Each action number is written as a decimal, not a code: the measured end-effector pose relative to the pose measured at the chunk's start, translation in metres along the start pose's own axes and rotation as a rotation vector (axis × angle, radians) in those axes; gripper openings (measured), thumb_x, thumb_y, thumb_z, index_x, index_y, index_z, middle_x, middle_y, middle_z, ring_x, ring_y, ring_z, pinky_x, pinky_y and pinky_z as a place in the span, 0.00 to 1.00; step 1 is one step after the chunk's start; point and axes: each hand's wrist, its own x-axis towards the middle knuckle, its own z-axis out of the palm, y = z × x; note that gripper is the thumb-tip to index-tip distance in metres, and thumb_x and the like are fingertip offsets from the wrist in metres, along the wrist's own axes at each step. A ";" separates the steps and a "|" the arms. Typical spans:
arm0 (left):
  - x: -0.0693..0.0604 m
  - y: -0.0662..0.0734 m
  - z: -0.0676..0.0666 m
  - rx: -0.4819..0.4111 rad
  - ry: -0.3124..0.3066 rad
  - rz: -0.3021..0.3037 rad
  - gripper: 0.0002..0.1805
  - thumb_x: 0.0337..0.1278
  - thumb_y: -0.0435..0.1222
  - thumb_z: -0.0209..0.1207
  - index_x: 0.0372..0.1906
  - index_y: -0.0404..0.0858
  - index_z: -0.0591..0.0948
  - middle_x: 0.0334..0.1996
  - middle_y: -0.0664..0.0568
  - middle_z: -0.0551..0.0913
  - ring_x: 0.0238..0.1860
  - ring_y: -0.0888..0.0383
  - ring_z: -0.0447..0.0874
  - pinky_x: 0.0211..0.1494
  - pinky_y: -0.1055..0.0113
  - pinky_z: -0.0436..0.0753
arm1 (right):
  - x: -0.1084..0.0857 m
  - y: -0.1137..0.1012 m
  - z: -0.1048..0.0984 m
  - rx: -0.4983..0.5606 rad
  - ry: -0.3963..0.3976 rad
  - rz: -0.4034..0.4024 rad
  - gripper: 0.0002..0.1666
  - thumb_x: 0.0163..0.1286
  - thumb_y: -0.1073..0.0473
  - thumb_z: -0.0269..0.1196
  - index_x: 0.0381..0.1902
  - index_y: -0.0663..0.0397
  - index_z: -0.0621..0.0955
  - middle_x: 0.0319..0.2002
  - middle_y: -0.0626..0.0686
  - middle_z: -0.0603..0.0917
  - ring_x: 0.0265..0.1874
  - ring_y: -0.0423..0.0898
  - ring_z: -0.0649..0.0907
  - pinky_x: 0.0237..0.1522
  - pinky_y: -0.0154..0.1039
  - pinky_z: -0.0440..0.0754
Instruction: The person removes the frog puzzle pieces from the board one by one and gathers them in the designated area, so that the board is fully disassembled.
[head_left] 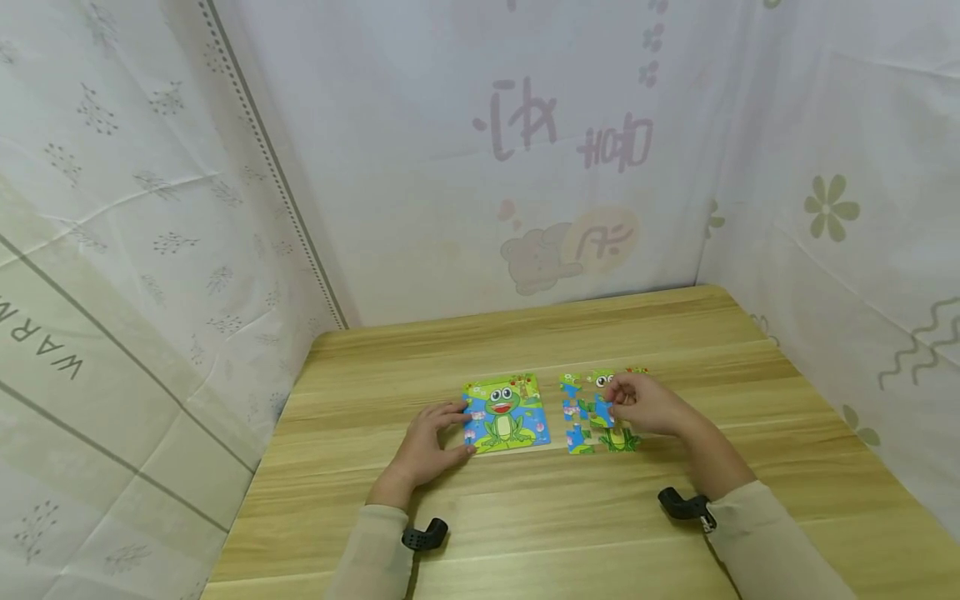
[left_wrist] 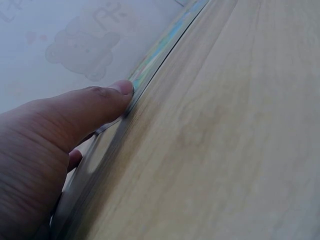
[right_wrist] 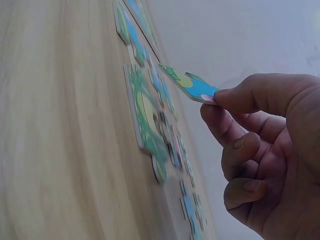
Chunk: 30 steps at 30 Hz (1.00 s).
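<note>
A square frog picture puzzle [head_left: 507,415] lies flat on the wooden table. At its left side rests my left hand [head_left: 427,446], thumb and fingers touching the edge; up close, the thumb [left_wrist: 100,107] lies against the board's rim. Loose puzzle pieces [head_left: 581,439] with frog and pond prints are spread to the right of that picture. Above them my right hand [head_left: 648,404] pinches a blue-and-green puzzle piece [right_wrist: 192,89] between thumb and index finger, held clear of the table. The other fingers of that hand are curled in. Part of the loose pieces is hidden beneath it.
The wooden table [head_left: 525,517] ends at printed fabric hangings [head_left: 480,167] behind and on both sides. Black wrist mounts [head_left: 425,535] sit on both forearms, low over the table top.
</note>
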 end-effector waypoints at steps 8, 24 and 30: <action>0.001 0.000 0.000 0.013 0.000 0.009 0.31 0.57 0.49 0.77 0.65 0.46 0.84 0.75 0.59 0.73 0.77 0.49 0.63 0.78 0.39 0.60 | -0.015 0.010 -0.016 -0.044 0.042 -0.015 0.04 0.71 0.64 0.69 0.41 0.56 0.82 0.37 0.52 0.81 0.38 0.50 0.79 0.37 0.38 0.80; 0.001 -0.001 0.001 0.013 0.001 0.010 0.30 0.57 0.48 0.77 0.65 0.46 0.84 0.75 0.57 0.73 0.77 0.49 0.63 0.78 0.39 0.60 | -0.047 0.037 -0.040 -0.023 0.050 0.040 0.05 0.70 0.64 0.70 0.39 0.59 0.83 0.33 0.53 0.82 0.33 0.47 0.79 0.32 0.36 0.78; 0.001 -0.002 0.002 0.010 0.010 0.016 0.30 0.56 0.48 0.77 0.64 0.46 0.85 0.74 0.58 0.73 0.76 0.49 0.64 0.78 0.39 0.62 | -0.054 0.044 -0.045 0.029 0.013 0.028 0.04 0.70 0.67 0.69 0.39 0.62 0.83 0.31 0.54 0.82 0.27 0.44 0.77 0.25 0.35 0.78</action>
